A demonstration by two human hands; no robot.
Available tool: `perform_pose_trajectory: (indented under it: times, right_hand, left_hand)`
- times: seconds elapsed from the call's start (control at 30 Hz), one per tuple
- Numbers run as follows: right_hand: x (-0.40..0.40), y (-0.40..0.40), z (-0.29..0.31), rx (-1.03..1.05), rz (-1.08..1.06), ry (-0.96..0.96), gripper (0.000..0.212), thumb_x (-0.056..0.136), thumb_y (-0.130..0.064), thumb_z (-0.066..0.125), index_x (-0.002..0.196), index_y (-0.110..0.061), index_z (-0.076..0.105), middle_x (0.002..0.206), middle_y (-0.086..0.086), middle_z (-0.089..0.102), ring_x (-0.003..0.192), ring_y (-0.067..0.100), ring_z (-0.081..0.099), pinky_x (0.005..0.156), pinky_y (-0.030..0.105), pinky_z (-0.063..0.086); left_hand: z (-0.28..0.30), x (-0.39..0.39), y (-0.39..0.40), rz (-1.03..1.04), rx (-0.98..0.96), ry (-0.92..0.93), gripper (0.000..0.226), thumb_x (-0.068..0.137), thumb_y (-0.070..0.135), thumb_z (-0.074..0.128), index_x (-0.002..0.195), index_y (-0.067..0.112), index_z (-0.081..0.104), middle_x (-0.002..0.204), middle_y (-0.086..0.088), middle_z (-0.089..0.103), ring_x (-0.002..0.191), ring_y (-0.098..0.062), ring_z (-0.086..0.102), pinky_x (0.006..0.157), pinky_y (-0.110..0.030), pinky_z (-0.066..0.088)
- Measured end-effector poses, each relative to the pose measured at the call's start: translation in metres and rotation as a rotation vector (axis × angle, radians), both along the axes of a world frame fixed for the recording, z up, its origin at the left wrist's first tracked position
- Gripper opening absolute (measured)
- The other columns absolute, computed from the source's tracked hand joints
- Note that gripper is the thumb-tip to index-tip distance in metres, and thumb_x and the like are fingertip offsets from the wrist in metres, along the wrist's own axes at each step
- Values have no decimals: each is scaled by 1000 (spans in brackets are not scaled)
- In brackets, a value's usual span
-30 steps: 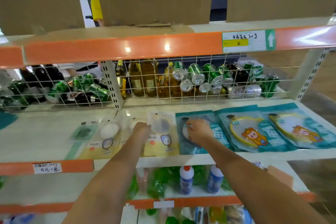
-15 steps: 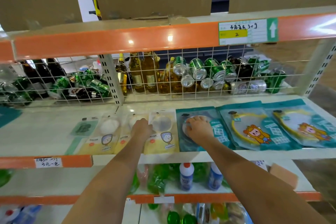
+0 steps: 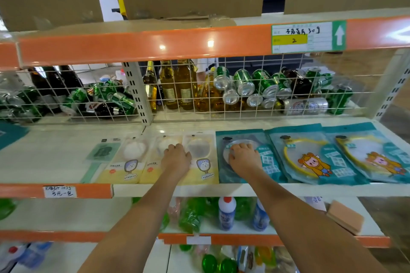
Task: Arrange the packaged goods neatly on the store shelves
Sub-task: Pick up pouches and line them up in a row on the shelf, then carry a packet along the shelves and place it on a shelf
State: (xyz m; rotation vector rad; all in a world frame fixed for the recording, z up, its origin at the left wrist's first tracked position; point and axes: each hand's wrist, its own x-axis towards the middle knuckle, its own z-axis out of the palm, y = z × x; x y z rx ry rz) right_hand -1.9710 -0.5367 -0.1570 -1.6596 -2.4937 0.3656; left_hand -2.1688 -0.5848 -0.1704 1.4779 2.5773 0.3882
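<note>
Both hands have barely shifted since the earlier frame. Left hand (image 3: 176,157) rests palm-down, fingers bent, on the yellow packets (image 3: 200,162) lying flat in a row on the shelf (image 3: 55,162). Right hand (image 3: 244,157) presses the leftmost teal packet (image 3: 239,175), fingers curled over its clear window; whether it grips is hard to tell. Two more teal packets (image 3: 310,157) overlap rightward.

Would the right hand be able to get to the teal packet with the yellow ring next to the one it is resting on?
Probably yes: the right hand rests on the neighbouring teal packet, and the packet with the yellow ring lies flat beside it, uncovered on the open shelf.
</note>
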Motion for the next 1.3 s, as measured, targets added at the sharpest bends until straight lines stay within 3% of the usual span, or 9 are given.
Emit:
perform_pose_trajectory:
  times: [0.33,0.53,0.87,1.03,1.3]
  right_hand:
    - [-44,1,12,-1,216,-9,44,100,-35,33,139,-16,39,143,7,40,132,26,33,107,38,29]
    - [-100,-22,2,27,370,-10,41,99,-34,31,134,-18,44,138,6,44,127,24,37,104,38,32]
    - [-211,-98,25,33,569,39,42,98,-35,33,135,-18,42,138,7,43,127,25,37,102,36,32]
    - [-276,-160,24,5,663,61,46,98,-44,34,131,-16,47,135,6,46,125,27,39,100,38,32]
    - [-370,-245,27,43,797,14,44,97,-38,33,134,-17,44,137,7,45,127,27,38,102,40,33]
  left_hand:
    - [14,-17,-32,-127,-131,129,42,100,35,34,138,21,45,143,-5,41,127,-28,39,102,-37,38]
    - [22,-43,-73,69,-204,246,40,98,38,36,131,19,49,132,-5,51,122,-24,45,98,-38,36]
    - [53,-120,-164,288,-171,211,43,98,39,37,134,18,45,134,-6,47,126,-26,40,102,-43,34]
    - [49,-169,-232,352,-126,246,42,97,40,39,131,17,48,133,-7,49,124,-27,43,94,-37,39]
    - [43,-243,-328,457,-223,197,48,99,42,35,140,18,41,137,-10,48,125,-30,42,96,-37,38]
